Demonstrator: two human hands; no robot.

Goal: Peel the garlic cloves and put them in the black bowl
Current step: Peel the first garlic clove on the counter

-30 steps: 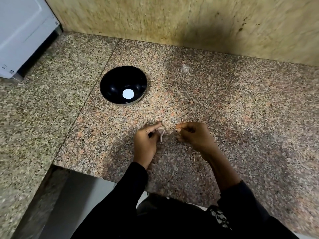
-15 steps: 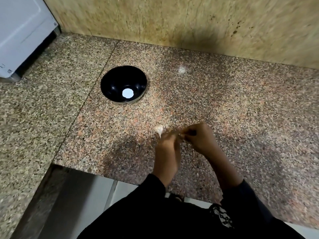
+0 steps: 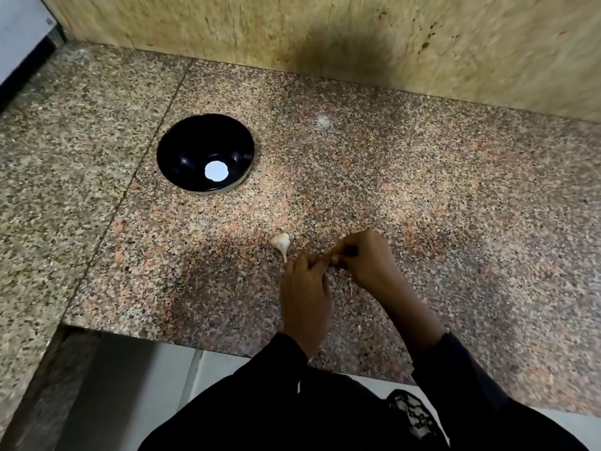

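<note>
A black bowl (image 3: 205,153) sits on the granite counter at the upper left, with only a bright reflection inside. A pale garlic piece with a thin stem (image 3: 281,243) lies loose on the counter, just left of my hands. My left hand (image 3: 305,294) and my right hand (image 3: 364,258) meet fingertip to fingertip near the counter's front edge. Both pinch a small garlic clove (image 3: 331,258) that the fingers mostly hide.
The speckled granite counter (image 3: 422,196) ends at a yellow stone wall (image 3: 357,37) behind. A white appliance (image 3: 19,30) stands at the far left. The counter's front edge (image 3: 162,336) drops off just below my hands.
My left hand set the garlic piece down on the counter and moved right to join my right hand on the small clove.
</note>
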